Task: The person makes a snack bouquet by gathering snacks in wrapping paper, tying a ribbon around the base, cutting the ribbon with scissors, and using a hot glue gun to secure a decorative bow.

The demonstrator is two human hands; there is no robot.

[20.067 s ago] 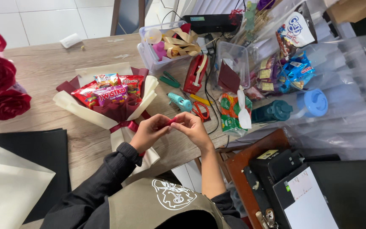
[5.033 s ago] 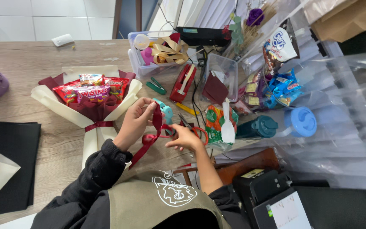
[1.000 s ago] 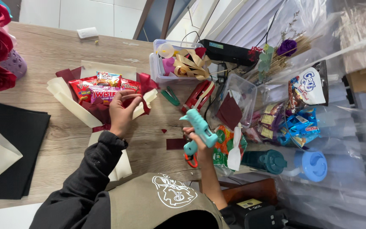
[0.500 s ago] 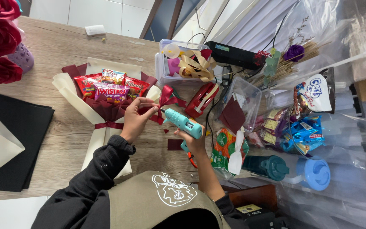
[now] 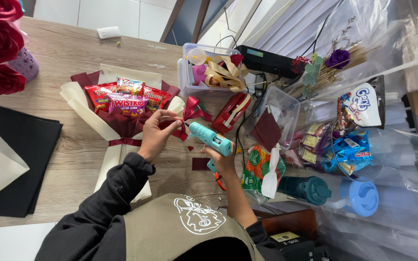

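Left hand (image 5: 156, 131) pinching a red ribbon bow (image 5: 190, 110), right hand (image 5: 223, 159) gripping a teal glue gun (image 5: 209, 138) whose nozzle, seemingly touching the bow, risks burning fingertips.

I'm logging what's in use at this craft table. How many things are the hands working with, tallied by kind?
Teal plastic glue gun, in the right hand: 1
Dark red ribbon bow, pinched by the left hand: 1
Snack bouquet in cream and maroon wrapping paper, on the wooden table: 1
Total: 3
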